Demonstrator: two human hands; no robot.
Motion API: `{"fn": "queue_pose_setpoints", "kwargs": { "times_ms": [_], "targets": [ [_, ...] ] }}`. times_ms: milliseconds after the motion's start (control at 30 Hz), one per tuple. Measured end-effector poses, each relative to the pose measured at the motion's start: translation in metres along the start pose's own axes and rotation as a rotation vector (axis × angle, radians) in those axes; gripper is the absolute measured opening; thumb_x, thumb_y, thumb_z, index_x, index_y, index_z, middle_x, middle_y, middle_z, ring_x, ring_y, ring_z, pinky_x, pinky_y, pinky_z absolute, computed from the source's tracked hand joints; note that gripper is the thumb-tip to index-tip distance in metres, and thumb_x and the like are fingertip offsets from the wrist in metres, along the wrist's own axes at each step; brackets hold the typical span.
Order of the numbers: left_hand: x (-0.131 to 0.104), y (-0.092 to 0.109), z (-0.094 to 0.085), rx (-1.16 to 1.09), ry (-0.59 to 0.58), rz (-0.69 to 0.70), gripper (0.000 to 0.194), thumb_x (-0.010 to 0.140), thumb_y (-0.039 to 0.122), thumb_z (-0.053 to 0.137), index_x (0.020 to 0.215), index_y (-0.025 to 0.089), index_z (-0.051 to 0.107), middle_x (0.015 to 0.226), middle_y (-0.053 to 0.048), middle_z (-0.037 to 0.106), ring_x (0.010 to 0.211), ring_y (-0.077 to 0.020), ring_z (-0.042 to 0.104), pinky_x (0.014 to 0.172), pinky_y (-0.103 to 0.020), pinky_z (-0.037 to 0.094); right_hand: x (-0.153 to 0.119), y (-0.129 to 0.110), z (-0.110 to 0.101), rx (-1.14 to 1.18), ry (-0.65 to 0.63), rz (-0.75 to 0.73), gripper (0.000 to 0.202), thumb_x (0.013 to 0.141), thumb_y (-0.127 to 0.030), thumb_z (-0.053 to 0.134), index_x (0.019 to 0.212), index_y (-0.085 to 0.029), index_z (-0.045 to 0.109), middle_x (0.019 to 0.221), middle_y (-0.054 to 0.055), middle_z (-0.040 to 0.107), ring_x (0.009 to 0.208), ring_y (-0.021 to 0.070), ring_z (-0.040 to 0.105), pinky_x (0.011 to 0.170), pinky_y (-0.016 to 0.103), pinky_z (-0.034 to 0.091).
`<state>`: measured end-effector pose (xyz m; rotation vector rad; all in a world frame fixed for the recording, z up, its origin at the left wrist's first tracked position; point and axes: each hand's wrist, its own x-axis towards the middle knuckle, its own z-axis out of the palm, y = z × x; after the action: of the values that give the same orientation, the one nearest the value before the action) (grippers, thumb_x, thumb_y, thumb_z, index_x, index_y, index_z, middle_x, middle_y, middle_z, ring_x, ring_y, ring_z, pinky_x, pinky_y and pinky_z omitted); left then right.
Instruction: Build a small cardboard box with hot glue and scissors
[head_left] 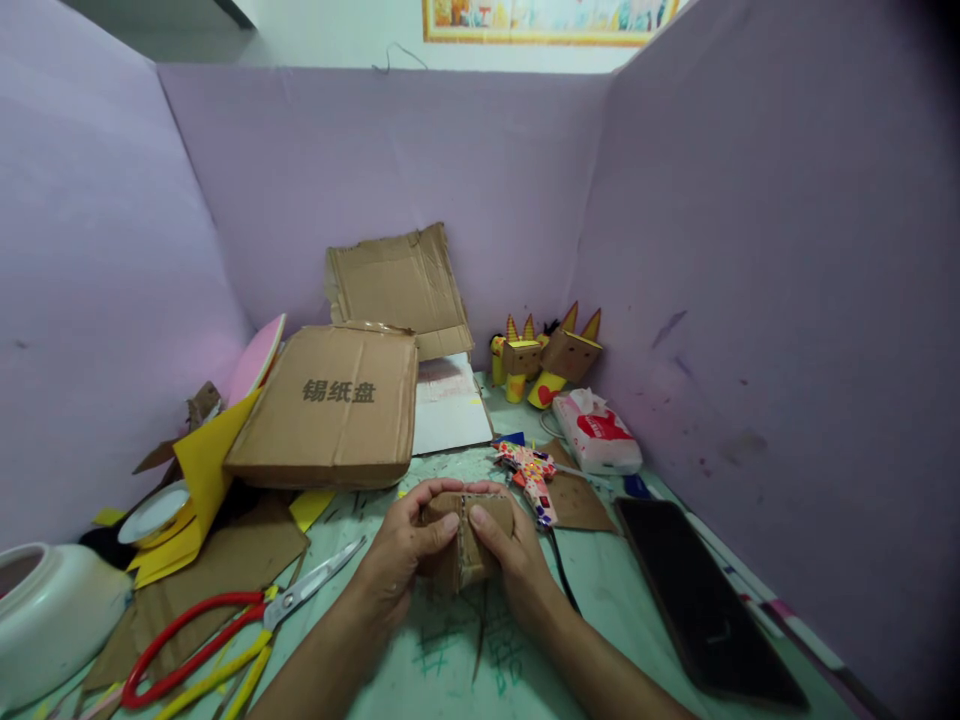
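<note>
A small folded piece of brown cardboard (476,560), box-like with a raw corrugated edge on top, is held low over the front of the table. My left hand (409,540) grips its left side, thumb pressed near the middle seam. On the opposite side my right hand (508,535) holds it the same way, the two thumbs almost meeting. The fingers behind the cardboard are partly hidden. Just beyond my right hand lies a colourful patterned glue gun (529,475) with a black cord. Left of my left forearm rest red-handled scissors (289,605), blades parted.
A large cardboard box (322,420) stands at the back left, a cardboard sheet (401,285) behind it. Cardboard figures with pointed ears (571,352) stand at the back right, near a tissue pack (598,435). A black phone (701,600) lies right; a white pot (60,620) sits left.
</note>
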<state>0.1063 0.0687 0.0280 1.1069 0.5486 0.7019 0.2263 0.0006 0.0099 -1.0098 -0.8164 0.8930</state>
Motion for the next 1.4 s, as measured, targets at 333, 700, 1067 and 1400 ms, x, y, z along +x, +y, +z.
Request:
{"fn": "queue_pose_setpoints", "kwargs": {
  "times_ms": [333,700,1067,1400],
  "targets": [
    [-0.001,0.001,0.001,0.117,0.013,0.089,0.056,0.059,0.043,0.077,0.105,0.017,0.059,0.104,-0.011,0.064,0.093,-0.0268,0.061,0.082,-0.037,0.046,-0.001,-0.002,-0.002,0.032,-0.017,-0.032,0.038,0.072,-0.046,0.069,0.097,-0.019,0.059,0.084,0.002,0.065,0.075,0.0169,0.06,0.068,0.027,0.048],
    [-0.013,0.007,0.019,0.159,0.218,0.154,0.096,0.046,0.045,0.083,0.129,0.016,0.044,0.124,-0.014,0.052,0.107,-0.0313,0.056,0.093,-0.036,0.041,-0.002,0.0,0.0,0.341,-0.133,-0.134,0.033,0.071,-0.04,0.069,0.097,-0.021,0.062,0.113,0.009,0.064,0.109,0.0291,0.057,0.099,0.043,0.039],
    [-0.015,0.022,0.019,0.063,0.15,0.027,0.058,0.051,0.038,0.082,0.098,0.018,0.055,0.085,-0.004,0.065,0.075,-0.02,0.061,0.068,-0.029,0.047,0.006,0.003,-0.008,0.187,-0.122,-0.123,0.033,0.072,-0.043,0.069,0.099,-0.024,0.062,0.111,0.008,0.064,0.106,0.0271,0.058,0.094,0.042,0.041],
    [-0.011,0.014,0.017,0.564,0.193,0.205,0.044,0.066,0.042,0.064,0.101,0.016,0.059,0.101,-0.01,0.063,0.092,-0.0285,0.058,0.081,-0.037,0.044,0.002,-0.025,-0.013,-0.508,-0.094,-0.417,0.019,0.073,-0.023,0.067,0.092,-0.024,0.069,0.1,0.008,0.068,0.097,0.0247,0.061,0.089,0.041,0.046]
  ]
}}
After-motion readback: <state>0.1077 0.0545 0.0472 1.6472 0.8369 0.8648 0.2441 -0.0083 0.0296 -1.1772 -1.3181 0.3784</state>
